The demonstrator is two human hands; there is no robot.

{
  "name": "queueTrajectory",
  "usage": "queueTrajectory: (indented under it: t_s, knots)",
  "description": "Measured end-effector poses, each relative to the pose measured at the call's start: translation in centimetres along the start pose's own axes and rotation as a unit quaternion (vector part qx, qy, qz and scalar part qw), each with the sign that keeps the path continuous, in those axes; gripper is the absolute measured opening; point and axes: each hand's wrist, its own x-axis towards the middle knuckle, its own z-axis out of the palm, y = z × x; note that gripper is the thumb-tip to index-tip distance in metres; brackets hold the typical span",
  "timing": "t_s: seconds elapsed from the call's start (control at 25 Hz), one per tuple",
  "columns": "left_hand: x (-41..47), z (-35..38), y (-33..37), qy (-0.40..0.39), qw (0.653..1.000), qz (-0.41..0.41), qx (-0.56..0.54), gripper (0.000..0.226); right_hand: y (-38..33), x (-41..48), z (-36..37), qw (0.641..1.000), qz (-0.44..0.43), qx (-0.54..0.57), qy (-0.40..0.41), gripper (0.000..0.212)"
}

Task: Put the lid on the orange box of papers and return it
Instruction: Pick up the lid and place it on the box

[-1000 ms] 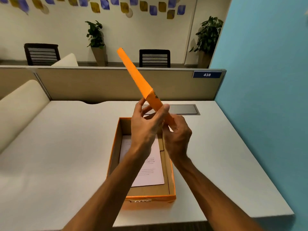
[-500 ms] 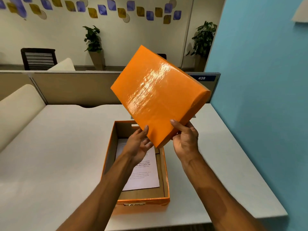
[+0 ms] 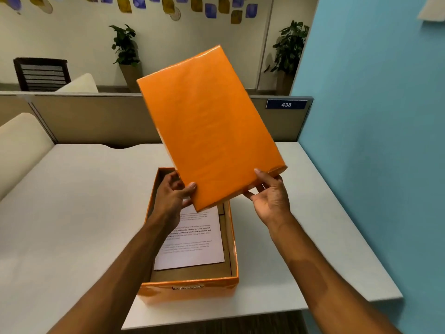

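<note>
Open orange box [image 3: 190, 289] on the desk [image 3: 72, 201], printed papers [image 3: 192, 239] flat inside. Above, glossy orange lid [image 3: 209, 126], tilted, top up, gripped at near corners by left hand [image 3: 172, 196] and right hand [image 3: 271, 196]. Beyond, partition [image 3: 96, 119].

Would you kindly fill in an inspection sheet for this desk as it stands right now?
Surface: white desk, bare apart from the box.
Job's things: orange box open, papers lying inside; orange lid held tilted above it, not yet on.
Clutter: nothing seen.
Hands: left hand and right hand grip the lid's near corners.
Cables: nothing seen.
Surroundings: partition with sign 438, blue wall, two potted plants, chair.
</note>
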Motion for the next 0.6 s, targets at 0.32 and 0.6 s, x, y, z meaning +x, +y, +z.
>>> queueTrajectory:
  t_s: [0.32,0.6]
  knots:
    - [0.2,-6.4,0.7,-0.002,0.992,-0.012,0.128,0.062,0.8,0.0,-3.3,0.971,0.0,-0.225,0.076,0.037]
    - [-1.6,-9.5,1.5,-0.021,0.981,-0.056,0.182,0.063,3.1,-1.2,-3.7,0.91,-0.017,-0.412,0.039,0.047]
